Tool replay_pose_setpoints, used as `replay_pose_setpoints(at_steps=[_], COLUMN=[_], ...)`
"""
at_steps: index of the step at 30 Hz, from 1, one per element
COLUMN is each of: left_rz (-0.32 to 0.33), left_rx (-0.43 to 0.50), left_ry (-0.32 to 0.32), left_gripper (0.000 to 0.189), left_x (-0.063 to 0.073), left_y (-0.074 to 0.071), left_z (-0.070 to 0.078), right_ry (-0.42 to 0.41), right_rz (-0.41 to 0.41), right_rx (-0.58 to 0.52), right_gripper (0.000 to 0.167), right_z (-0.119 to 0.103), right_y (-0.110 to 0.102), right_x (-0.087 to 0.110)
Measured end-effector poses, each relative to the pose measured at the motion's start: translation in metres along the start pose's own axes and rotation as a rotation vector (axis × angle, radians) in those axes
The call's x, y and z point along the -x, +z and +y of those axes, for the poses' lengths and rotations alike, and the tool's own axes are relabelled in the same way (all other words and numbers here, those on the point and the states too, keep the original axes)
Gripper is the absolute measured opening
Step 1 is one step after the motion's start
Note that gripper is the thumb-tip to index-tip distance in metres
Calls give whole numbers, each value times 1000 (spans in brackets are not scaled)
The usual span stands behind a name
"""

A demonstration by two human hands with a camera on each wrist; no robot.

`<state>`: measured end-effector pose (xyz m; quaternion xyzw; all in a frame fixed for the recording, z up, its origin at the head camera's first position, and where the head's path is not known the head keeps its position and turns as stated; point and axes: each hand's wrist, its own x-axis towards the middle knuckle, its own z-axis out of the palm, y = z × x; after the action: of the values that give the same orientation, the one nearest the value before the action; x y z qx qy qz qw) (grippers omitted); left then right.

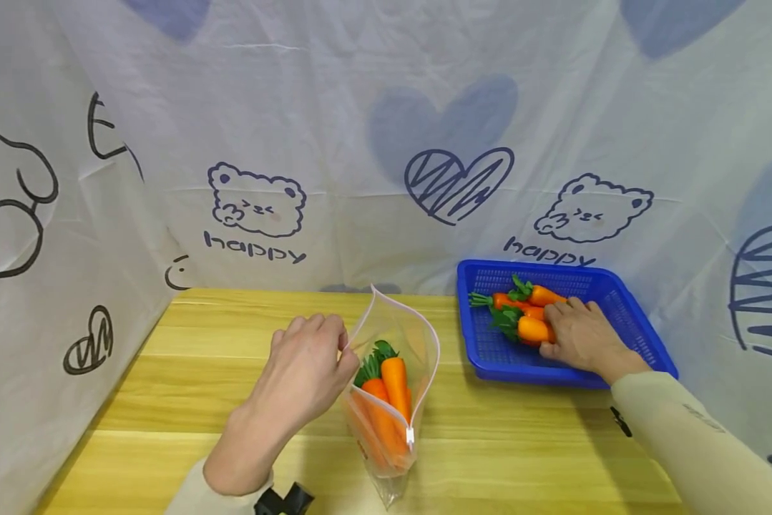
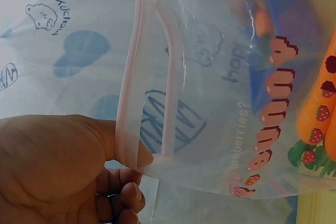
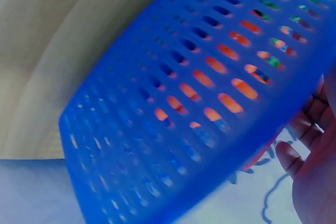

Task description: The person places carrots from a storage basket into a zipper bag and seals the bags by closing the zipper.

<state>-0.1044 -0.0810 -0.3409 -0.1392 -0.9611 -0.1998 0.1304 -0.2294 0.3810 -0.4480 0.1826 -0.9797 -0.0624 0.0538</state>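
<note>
My left hand (image 1: 311, 357) pinches the left edge of a clear zip bag (image 1: 427, 329) between thumb and fingers; the left wrist view shows the thumb pressed on its pink zip strip (image 2: 128, 72). The bag's mouth gapes, and several carrots (image 1: 395, 383) with green tops stand inside. A white slider (image 1: 410, 435) sits at the near end of the zip. Over at the right, my right hand (image 1: 582, 332) reaches into a blue basket (image 1: 466, 343), thumb and bent fingers around the tapered end of the front carrot (image 1: 535, 330). Its fingertips are partly hidden there.
More carrots (image 1: 546, 295) lie beside the right hand in the basket. The basket's perforated wall (image 3: 157, 103) fills much of the right wrist view. A wooden table (image 1: 231, 386) carries everything, with a printed cloth (image 1: 334, 214) hanging behind and at both sides.
</note>
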Motion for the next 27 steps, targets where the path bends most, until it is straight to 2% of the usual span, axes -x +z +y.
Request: replay_pose_setpoints(at_steps=[4, 11, 14, 23, 27], left_rz=[-5, -15, -12, -24, -21], left_rx=[-3, -6, -6, 19, 26], left_ry=[-2, -12, -20, -42, -41], left_gripper=[9, 8, 9, 9, 10], left_x=[-1, -2, -2, -3, -3], left_y=[-1, -3, -4, -4, -3], left_z=[1, 3, 3, 6, 7], right_ry=[0, -40, -61, -137, -142], right_rz=[27, 116, 151, 272, 282], right_rx=[5, 49, 60, 63, 11], right_gripper=[47, 55, 55, 39, 37], right_z=[-5, -22, -36, -81, -102], right_y=[-14, -49, -68, -115, -138], right_x=[3, 6, 7, 10, 15])
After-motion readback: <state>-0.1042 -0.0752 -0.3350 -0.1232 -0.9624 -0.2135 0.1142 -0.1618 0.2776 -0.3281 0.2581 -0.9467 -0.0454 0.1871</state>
